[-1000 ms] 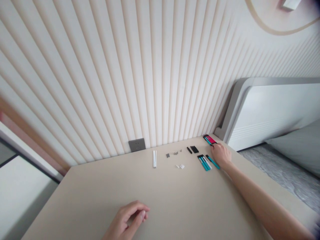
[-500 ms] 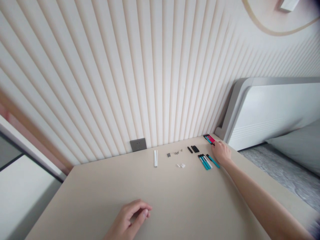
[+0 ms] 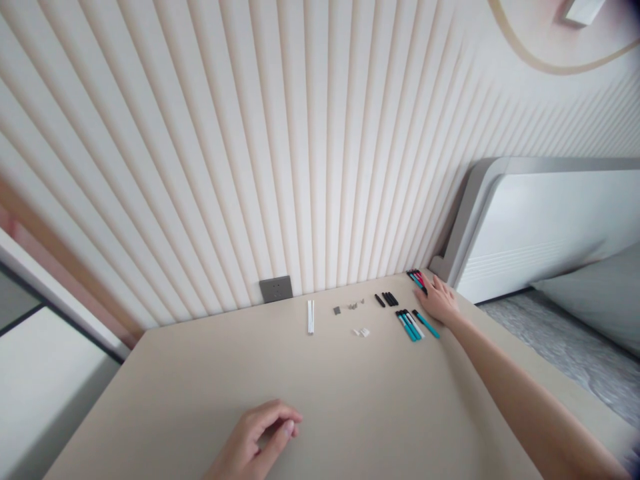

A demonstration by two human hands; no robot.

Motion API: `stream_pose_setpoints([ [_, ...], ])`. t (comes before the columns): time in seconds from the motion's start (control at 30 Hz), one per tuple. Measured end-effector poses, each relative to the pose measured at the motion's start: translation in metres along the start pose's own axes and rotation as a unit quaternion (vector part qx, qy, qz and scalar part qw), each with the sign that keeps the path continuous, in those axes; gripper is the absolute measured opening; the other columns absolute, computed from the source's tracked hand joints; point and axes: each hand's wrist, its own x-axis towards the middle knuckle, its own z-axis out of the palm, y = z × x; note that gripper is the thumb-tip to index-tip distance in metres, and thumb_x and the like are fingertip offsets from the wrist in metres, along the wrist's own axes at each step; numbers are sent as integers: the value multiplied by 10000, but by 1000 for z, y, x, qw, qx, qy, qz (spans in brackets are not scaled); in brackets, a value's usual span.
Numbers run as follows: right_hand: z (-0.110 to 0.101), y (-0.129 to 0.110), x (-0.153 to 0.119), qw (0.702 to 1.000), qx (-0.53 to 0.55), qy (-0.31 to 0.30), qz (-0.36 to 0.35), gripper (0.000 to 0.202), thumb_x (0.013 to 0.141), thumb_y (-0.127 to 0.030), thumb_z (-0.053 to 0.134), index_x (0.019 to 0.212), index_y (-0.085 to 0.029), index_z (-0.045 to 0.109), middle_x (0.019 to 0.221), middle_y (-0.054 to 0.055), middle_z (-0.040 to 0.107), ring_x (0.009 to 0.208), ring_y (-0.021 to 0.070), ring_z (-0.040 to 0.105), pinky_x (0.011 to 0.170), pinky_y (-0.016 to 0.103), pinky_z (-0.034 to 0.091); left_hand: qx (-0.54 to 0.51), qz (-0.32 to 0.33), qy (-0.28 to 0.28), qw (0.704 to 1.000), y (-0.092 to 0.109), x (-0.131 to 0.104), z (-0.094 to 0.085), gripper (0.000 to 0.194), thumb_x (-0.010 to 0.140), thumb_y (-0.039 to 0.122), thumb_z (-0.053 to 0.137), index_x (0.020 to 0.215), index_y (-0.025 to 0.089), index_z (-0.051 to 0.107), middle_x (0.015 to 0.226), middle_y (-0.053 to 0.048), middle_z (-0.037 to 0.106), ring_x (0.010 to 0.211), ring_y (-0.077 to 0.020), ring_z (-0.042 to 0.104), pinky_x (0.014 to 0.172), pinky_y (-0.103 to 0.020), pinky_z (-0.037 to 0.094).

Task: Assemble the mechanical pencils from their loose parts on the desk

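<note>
At the table's far right corner my right hand (image 3: 438, 300) lies with stretched, spread fingers over a row of red and teal pens (image 3: 414, 274) with dark ends. Its fingers partly hide that row; it touches or hovers just above the pens. Just in front of this hand lie a single teal pen (image 3: 427, 325) with a black end and a group of teal and white pens (image 3: 409, 325). Near the front of the table rests my left hand (image 3: 265, 430), loosely curled, with a gap between thumb and forefinger and nothing visible in it.
Several black pen caps (image 3: 390, 299) lie left of the pens. Small grey metal pieces (image 3: 353, 306), small white pieces (image 3: 362, 332) and thin white rods (image 3: 311, 317) lie farther left. A ribbed wall with a dark socket (image 3: 276, 289) borders the table; a bed headboard (image 3: 540, 220) stands right.
My right hand has let go of the pen row, its pinched fingers spreading out and shifting slightly toward me. The left hand has stayed in place.
</note>
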Motion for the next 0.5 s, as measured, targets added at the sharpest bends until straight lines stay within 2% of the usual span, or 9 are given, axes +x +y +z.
stream_pose_setpoints([
  [0.1,3,0,8,999,-4,-35,-18,615,964,-532,251,1520,-274,202,1572,122,213,1434,307,210,1112,491,237,-3,-6,-3,1000,0,-1,0,317,903,499,506,954,261,709,917,-37,703,900,-206,631,796,-246,514],
  [0.2,7,2,13,998,-3,-57,-30,584,982,-494,193,1518,-264,213,1573,112,224,1437,291,212,1119,494,235,3,-7,-6,1000,-2,-1,0,318,903,500,504,961,261,705,933,-39,701,915,-210,627,802,-248,514],
  [0.5,12,14,23,996,-6,-75,-58,545,994,-376,188,1520,-234,210,1577,84,226,1443,260,207,1138,470,235,22,-2,-22,1000,-5,0,-2,308,926,481,477,985,266,689,945,-34,693,926,-203,624,814,-241,513],
])
